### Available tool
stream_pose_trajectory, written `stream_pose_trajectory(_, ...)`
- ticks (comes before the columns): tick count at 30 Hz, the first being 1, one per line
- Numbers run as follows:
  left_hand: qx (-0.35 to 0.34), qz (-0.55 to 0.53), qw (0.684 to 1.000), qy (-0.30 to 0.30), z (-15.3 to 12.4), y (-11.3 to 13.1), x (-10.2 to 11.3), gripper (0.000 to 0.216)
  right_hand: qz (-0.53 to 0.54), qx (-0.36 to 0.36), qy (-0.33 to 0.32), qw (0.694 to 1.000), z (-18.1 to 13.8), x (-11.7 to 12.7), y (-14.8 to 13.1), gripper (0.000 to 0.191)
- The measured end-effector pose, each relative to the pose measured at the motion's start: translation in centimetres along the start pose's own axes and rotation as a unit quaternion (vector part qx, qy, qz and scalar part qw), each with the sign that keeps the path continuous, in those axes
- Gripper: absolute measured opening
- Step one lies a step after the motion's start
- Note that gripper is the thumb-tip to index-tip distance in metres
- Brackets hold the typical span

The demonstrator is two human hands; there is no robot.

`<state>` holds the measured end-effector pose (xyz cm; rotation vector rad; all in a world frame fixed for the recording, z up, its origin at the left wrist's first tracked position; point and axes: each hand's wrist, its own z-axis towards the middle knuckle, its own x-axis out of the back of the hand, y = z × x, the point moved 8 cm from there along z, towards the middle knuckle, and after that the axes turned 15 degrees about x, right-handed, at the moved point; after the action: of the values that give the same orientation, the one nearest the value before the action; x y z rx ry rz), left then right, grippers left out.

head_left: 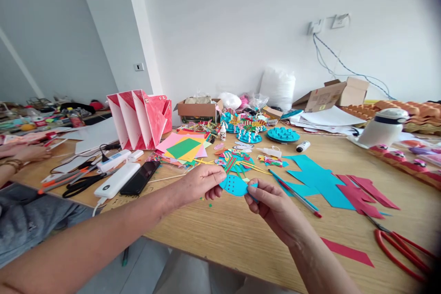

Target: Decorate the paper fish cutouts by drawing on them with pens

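Note:
Above the wooden table [220, 234], both my hands grip a small blue paper cutout with red dots [234, 186]. My left hand [203, 183] pinches its left edge with thumb and fingers closed. My right hand [270, 203] pinches its right edge, fingers curled. Just behind the cutout lies a round blue paper craft with coloured strips [234, 161].
Blue paper [317, 179] and red paper pieces [361, 193] lie to the right, with a red-tipped pencil [296, 197] and red scissors [403, 248]. A phone [140, 178], power bank [117, 180], black scissors [81, 186] and coloured sheets [184, 148] sit left. Another person's arm [17, 156] rests far left.

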<state>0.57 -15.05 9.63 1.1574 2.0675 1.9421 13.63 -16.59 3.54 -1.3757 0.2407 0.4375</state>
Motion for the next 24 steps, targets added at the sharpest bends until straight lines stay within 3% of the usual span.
stream_pose_trajectory(14,0.029,0.0,1.0,-0.01,0.3,-0.5,-0.4,0.037,0.001,0.002,0.012,1.0,-0.3,0.8,0.3,0.03)
stream_pose_trajectory(19,0.061,0.074,0.995,0.013,2.1,-1.9,-1.1,0.028,-0.145,0.016,0.039,0.989,-0.3,2.6,-0.1,0.033)
stream_pose_trajectory(24,0.091,0.096,0.991,0.007,5.1,-4.8,-2.4,0.024,-0.337,0.001,0.033,0.941,0.0,4.4,0.2,0.027)
